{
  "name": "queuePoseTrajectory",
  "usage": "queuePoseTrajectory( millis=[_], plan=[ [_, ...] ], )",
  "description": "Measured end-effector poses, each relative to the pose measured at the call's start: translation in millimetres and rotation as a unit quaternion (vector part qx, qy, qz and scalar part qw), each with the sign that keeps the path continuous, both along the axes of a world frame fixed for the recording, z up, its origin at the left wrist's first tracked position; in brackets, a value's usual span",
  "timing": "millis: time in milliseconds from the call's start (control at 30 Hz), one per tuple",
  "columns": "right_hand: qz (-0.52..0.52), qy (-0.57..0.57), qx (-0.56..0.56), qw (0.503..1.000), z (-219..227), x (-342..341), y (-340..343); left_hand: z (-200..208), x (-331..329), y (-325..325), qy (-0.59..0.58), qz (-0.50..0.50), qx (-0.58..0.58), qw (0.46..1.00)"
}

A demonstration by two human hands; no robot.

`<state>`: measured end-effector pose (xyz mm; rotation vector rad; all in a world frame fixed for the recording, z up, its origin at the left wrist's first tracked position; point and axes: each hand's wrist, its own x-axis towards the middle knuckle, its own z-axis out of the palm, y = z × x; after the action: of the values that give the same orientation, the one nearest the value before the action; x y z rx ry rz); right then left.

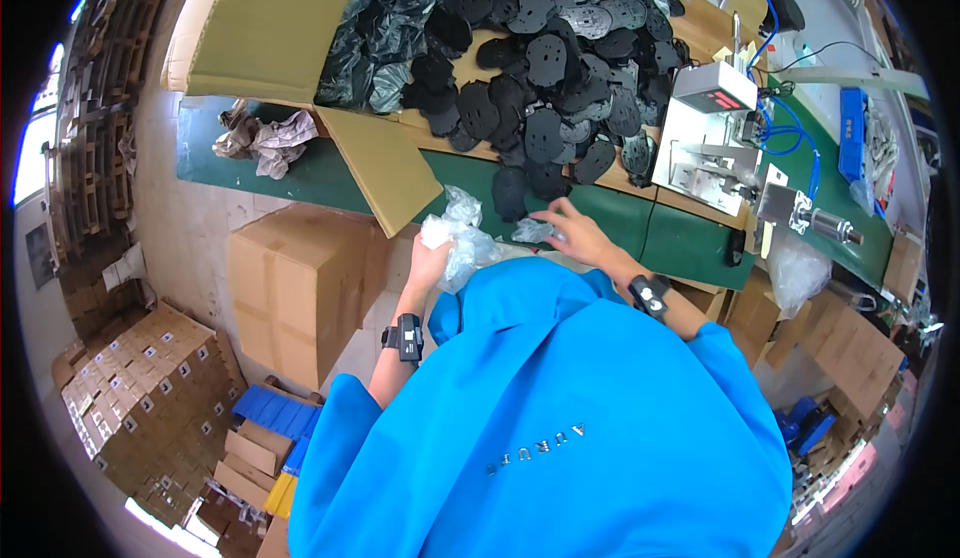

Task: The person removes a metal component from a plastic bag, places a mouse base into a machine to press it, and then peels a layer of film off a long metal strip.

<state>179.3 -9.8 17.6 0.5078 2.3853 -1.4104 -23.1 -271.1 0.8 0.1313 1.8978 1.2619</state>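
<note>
My left hand (430,260) is closed round a crumpled bunch of clear plastic bags (466,242) at the green table's near edge. Just to the right, my right hand (582,235) pinches a smaller piece of clear plastic (533,230), its fingers curled over the edge of it. Directly beyond that plastic lie flat black oval plates with holes (509,192), the nearest of a large loose heap (545,63) spread over the table. Both wrists carry black strapped devices.
An open cardboard box (270,33) holds dark plastic-wrapped items, its flap (380,168) hanging toward me. Crumpled brown paper (268,140) lies left. A metal bench device (715,148) with a display and blue hoses stands right. A large closed carton (300,288) sits on the floor.
</note>
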Motion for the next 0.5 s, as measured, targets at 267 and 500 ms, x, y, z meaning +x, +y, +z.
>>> queuePoseTrajectory(
  millis=[267, 500],
  plan=[
    [0.137, 0.034, 0.167, 0.976, -76.1, 18.9, -17.3, -17.2, 9.5, 24.8, 0.144, -0.132, -0.185, 0.963],
    [-0.050, 0.056, 0.094, 0.993, -41.7, 65.3, 7.6, -68.9, 24.1, 56.2, 0.258, -0.232, -0.260, 0.901]
  ],
)
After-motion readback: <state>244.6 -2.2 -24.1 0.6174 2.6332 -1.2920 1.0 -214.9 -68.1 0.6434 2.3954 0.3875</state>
